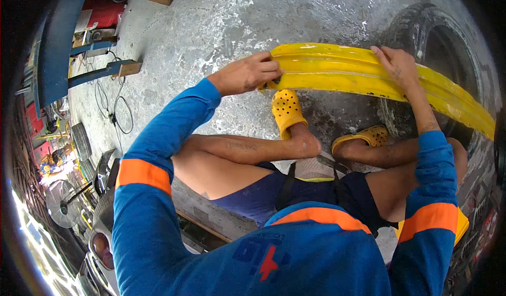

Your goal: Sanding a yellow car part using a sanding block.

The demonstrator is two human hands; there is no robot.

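A long, curved yellow panel (332,68) with raised ribs and scuffed, chipped edges stretches across in front of me, above the floor. Its right part bends down toward the right rim of the view. At its left end, my left hand (252,74) has its fingers curled round the edge. Further right, my right hand (396,67) grips the panel from above, thumb along the upper edge and fingers partly hidden. Below the panel, between my hands, is my left foot in a yellow clog (286,109); the other yellow clog (366,137) rests further right.
A black tyre (421,27) lies on the wet-looking grey floor (211,27) behind the panel's right part. Blue lift arms (95,75) with wooden end blocks reach in at far left. Near them lie a looped cable (124,114), another tyre (81,140) and a fan (60,204).
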